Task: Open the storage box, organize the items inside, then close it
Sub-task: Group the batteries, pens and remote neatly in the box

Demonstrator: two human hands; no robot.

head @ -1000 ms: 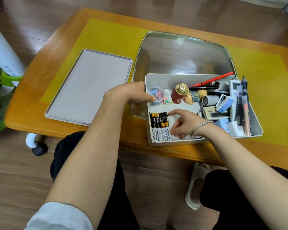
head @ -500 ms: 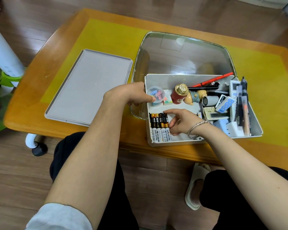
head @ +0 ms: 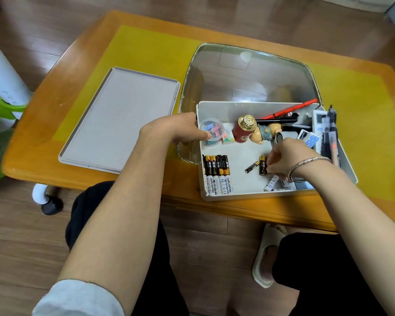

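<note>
Low wooden desk (head: 62,124), orange-brown, yellow panel around a clear glass centre pane (head: 244,74).
Flat grey rectangular plastic lid (head: 121,117) lies on its left half; open white plastic storage box (head: 235,196) sits at the near edge, partly over the glass.

- one open storage box (head: 217,197), the landmark here
- one lid (head: 121,119), lying left of the box
- four batteries (head: 217,173) lined up in the box's near-left corner
- at least four more loose batteries (head: 252,167) near the box's front wall, some hidden
- one red pen (head: 290,108) at the box's far wall
- two hands: left hand (head: 176,131), right hand (head: 287,156)
</note>
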